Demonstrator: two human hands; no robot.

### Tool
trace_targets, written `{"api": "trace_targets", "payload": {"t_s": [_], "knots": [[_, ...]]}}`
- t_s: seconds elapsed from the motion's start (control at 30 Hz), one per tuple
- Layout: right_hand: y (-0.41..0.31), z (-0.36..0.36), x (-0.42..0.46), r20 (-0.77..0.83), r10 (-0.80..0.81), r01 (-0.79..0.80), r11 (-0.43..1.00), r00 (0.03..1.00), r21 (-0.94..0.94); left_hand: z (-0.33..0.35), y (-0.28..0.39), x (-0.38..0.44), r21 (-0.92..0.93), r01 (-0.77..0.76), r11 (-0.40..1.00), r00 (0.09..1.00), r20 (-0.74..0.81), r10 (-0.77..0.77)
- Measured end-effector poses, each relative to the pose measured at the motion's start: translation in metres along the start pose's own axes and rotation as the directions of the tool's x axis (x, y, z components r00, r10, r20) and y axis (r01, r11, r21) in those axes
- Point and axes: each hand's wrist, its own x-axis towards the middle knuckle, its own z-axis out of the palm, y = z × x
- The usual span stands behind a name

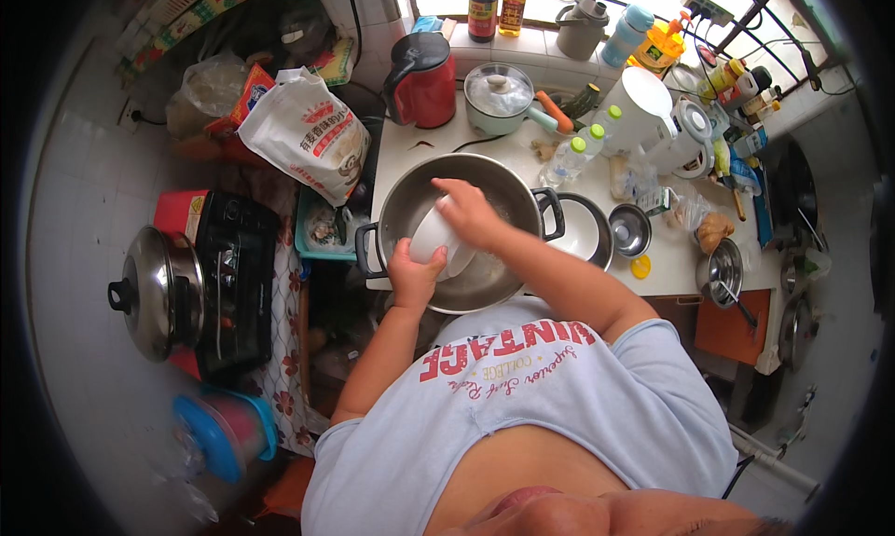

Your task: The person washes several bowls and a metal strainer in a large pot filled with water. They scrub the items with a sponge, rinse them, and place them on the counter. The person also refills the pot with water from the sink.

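Note:
Over a large two-handled steel pot (447,160), I hold a white bowl (432,230) tipped on its side. My left hand (417,272) grips the bowl's near left side, thumb pressed on it. Reaching across from the right, my right hand (467,213) lies over the bowl's far edge, slightly blurred, with its fingers about the rim. Part of the bowl is hidden behind both hands. Some liquid seems to lie on the pot's bottom. Touching the pot's right side is a dark-rimmed pan (607,249) with a white dish (579,232) in it.
Behind the pot stand a red kettle (435,88), a small lidded pot (498,95) and several plastic bottles (565,160). A small steel bowl (629,230) and a yellow cap (640,267) lie right. At left are a white flour bag (308,134) and a teal basket (328,255).

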Motion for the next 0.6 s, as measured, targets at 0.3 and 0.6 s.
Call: {"api": "trace_targets", "payload": {"t_s": [0.3, 0.6], "knots": [[0.093, -0.004, -0.011, 0.001, 0.542, -0.542, 0.84, 0.84, 0.035, -0.007, -0.005, -0.004, -0.27, -0.077, 0.96, 0.997, -0.026, 0.072], [0.011, -0.043, -0.001, 0.332, 0.273, -0.419, 0.732, 0.903, 0.538, -0.011, -0.013, -0.01, -0.06, -0.13, 0.99, 0.99, -0.066, 0.126]]}}
